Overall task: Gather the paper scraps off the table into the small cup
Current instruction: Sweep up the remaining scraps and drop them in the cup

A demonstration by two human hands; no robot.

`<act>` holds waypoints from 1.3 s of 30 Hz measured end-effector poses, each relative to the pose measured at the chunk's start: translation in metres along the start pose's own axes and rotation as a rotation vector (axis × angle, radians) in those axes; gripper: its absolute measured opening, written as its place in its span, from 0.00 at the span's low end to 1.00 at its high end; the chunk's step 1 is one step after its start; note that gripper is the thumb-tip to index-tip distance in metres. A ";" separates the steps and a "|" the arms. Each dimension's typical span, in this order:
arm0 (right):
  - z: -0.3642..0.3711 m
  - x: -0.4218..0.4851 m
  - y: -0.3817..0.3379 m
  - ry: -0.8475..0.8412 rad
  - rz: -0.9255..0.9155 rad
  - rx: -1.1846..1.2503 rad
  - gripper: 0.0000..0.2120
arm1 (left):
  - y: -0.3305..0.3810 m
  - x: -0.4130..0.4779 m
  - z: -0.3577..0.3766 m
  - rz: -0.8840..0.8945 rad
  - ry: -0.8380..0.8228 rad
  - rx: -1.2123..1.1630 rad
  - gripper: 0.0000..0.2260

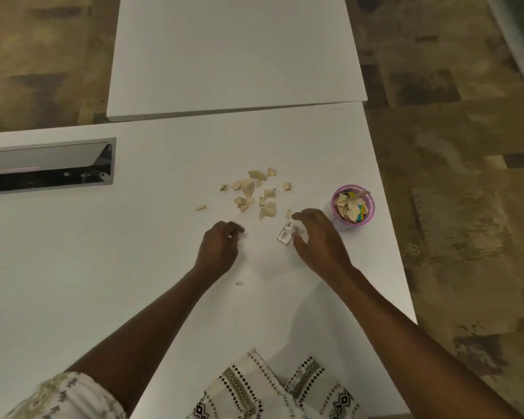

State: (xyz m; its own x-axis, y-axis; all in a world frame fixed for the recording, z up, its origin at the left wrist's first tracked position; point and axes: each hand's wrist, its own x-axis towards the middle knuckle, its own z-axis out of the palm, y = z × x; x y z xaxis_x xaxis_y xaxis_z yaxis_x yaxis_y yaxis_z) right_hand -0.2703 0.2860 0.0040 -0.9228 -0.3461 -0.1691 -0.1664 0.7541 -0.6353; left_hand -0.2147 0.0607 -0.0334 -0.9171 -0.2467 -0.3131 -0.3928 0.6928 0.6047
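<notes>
Tan torn paper scraps [252, 192] are lying loose on the white table [133, 252], at 12 o'clock from both hands. Left hand [220, 247] is curling narrow, contents unclear. Right hand [316, 240] is spreading wide over a small white piece [285, 236]. Pink-rimmed small cup [352, 208], holding scraps, is standing at 2 o'clock, just beside.

Left of the small cup [352, 208], paper scraps [256, 192] litter the table [103, 267]; beyond them lies bare surface (the cup's near-left side is crowded by the right hand [316, 237]).
</notes>
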 end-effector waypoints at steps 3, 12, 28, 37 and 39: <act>0.028 0.006 0.004 -0.209 0.169 -0.121 0.29 | -0.032 -0.028 -0.004 -0.038 -0.034 0.044 0.09; 0.083 0.009 0.001 -0.168 -0.020 -0.460 0.11 | -0.031 -0.087 0.040 0.233 -0.187 0.347 0.07; 0.060 0.104 -0.012 -0.214 -0.117 -0.343 0.38 | -0.039 0.012 0.009 0.049 0.110 0.462 0.27; 0.063 0.153 -0.037 -0.440 -0.064 -0.340 0.44 | -0.028 0.064 0.001 -0.158 0.090 0.220 0.30; 0.072 0.150 -0.044 -0.465 -0.121 -0.404 0.39 | -0.029 0.058 0.003 -0.072 0.104 0.233 0.21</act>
State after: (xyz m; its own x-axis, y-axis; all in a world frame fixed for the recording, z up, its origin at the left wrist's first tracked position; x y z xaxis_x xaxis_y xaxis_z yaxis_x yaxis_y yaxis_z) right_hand -0.3764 0.1601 -0.0476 -0.6565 -0.5801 -0.4822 -0.4618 0.8145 -0.3512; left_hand -0.2558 0.0282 -0.0714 -0.8942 -0.3609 -0.2647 -0.4420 0.8054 0.3950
